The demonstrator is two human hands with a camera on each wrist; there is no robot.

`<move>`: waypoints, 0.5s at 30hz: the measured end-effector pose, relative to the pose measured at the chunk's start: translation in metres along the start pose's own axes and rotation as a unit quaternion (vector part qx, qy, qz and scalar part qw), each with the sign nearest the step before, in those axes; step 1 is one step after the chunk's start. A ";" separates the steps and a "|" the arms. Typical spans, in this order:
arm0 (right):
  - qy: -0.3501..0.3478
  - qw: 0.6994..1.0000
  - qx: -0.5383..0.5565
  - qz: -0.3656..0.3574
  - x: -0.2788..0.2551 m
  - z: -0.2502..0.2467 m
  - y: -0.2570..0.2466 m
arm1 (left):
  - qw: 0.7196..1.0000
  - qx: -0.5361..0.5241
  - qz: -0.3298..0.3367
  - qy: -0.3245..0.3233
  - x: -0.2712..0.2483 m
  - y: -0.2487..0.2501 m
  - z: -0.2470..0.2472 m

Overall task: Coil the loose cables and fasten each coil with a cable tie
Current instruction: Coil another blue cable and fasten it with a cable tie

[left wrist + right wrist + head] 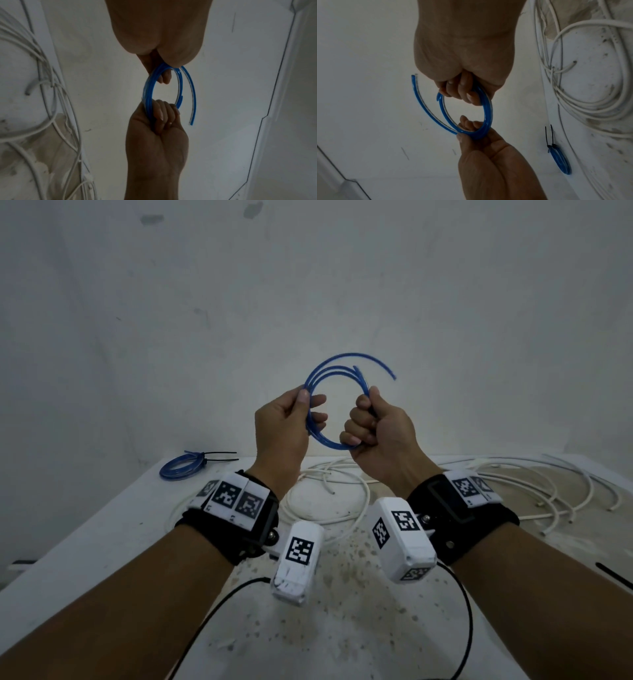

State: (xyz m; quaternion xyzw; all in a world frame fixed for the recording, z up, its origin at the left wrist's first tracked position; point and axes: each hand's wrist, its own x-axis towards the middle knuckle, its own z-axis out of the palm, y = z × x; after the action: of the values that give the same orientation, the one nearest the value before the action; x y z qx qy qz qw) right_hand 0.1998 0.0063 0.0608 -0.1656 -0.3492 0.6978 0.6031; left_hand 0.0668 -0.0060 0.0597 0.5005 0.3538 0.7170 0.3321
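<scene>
A white table (102, 542), its top chipped and speckled near the middle, carries a sprawl of loose white cables (342, 474) looping along its far edge toward the far right corner. Both forearms reach forward above it, each with a black wrist strap and a white camera box. The left hand (284, 422) is raised above the far edge, thumb up, and pinches the left side of a blue cable (329, 371) between thumb and fingers. The right hand (376, 429) is curled into a fist around the right and lower part of the same coil. This thin, glossy cable forms a round loop of several turns, one free end arcing out to the upper right. At the far left corner lies a finished blue coil (180, 469), bound by black cable ties (221, 456) with long tails.
</scene>
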 end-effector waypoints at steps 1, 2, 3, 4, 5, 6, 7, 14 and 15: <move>-0.009 1.000 -0.008 0.005 -0.001 -0.001 0.000 | 1.000 0.009 0.001 -0.015 0.001 0.000 -0.003; -0.015 1.000 -0.016 0.010 -0.002 -0.002 0.001 | 0.999 0.012 -0.004 -0.031 0.003 0.000 -0.006; -0.018 0.999 -0.025 0.014 -0.002 -0.003 0.002 | 0.999 0.011 -0.012 -0.045 0.004 0.000 -0.008; -0.020 0.999 -0.035 0.017 -0.003 -0.003 0.003 | 0.998 0.013 -0.019 -0.054 0.005 0.001 -0.009; -0.023 0.998 -0.045 0.021 -0.003 -0.003 0.004 | 0.998 0.019 -0.023 -0.061 0.006 0.002 -0.010; -0.025 0.998 -0.055 0.025 -0.003 -0.003 0.006 | 0.997 0.029 -0.021 -0.068 0.007 0.004 -0.010; -0.027 0.997 -0.064 0.029 -0.003 -0.003 0.007 | 0.996 0.041 -0.013 -0.074 0.008 0.006 -0.011; -0.045 0.994 -0.093 0.045 -0.003 0.001 0.011 | 0.987 0.112 0.017 -0.115 0.016 0.019 -0.020; -0.046 0.993 -0.099 0.046 -0.003 0.001 0.010 | 0.985 0.118 0.011 -0.123 0.017 0.019 -0.022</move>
State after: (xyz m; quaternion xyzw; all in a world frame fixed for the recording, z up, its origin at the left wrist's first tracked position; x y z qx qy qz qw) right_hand 0.1924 0.0027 0.0535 -0.2084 -0.4362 0.6938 0.5339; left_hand 0.0391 -0.0062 0.0784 0.6244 0.3865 0.6070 0.3037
